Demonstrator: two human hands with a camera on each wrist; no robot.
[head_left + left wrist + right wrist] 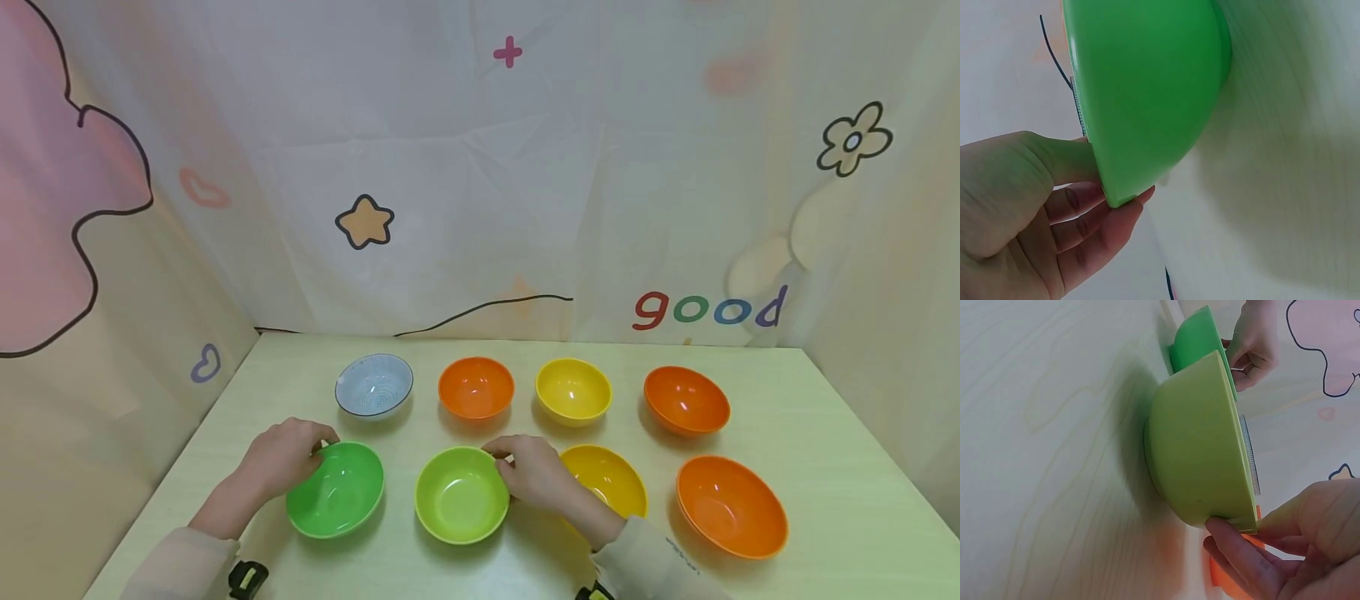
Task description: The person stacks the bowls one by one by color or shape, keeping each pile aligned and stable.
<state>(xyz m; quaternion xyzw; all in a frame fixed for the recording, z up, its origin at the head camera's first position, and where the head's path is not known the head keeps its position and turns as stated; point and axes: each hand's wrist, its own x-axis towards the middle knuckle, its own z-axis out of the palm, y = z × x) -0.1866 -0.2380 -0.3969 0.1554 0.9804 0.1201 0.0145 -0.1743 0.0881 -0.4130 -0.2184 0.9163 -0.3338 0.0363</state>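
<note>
My left hand [288, 454] pinches the rim of a green bowl [345, 492] at the front left. In the left wrist view the thumb lies inside the rim of that bowl [1147, 94], with the fingers under its outer wall. To its right, my right hand [528, 471] pinches the right rim of a lime-green bowl [457, 500]. The right wrist view shows this bowl [1200, 444] from the side, its rim between thumb and fingers. Behind my right forearm, a darker yellow bowl [611, 479] is partly hidden.
Along the back stand a pale blue-grey bowl [373, 387], an orange bowl [476, 390], a yellow bowl [573, 393] and a darker orange bowl [686, 402]. A larger orange bowl [731, 508] sits front right. A printed cloth backdrop [465, 167] rises behind the table [840, 467].
</note>
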